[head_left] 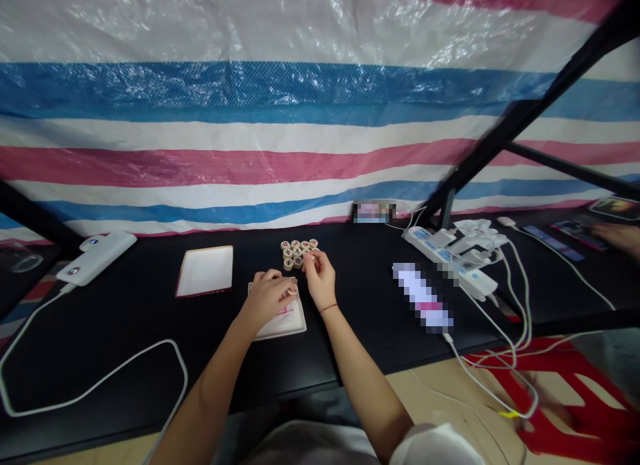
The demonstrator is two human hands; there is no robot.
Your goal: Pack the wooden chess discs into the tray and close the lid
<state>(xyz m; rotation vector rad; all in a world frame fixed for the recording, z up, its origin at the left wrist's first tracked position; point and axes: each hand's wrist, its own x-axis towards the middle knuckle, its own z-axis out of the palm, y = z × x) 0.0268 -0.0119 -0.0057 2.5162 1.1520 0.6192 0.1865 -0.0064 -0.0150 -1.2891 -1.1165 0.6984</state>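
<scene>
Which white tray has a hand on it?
The near tray, the one under the left hand. The other tray sits farther left and no hand touches it.

We see the round pieces (299,253) as pale, smooth-looking wood. The shallow box (287,325) looks like matt white card, and so does the lid (206,271). The bench (125,331) has a matt black top. The striped tarpaulin (300,85) is woven plastic, crinkled and glossy. The power bank (96,257) and the socket strip (440,251) are smooth white plastic.
</scene>
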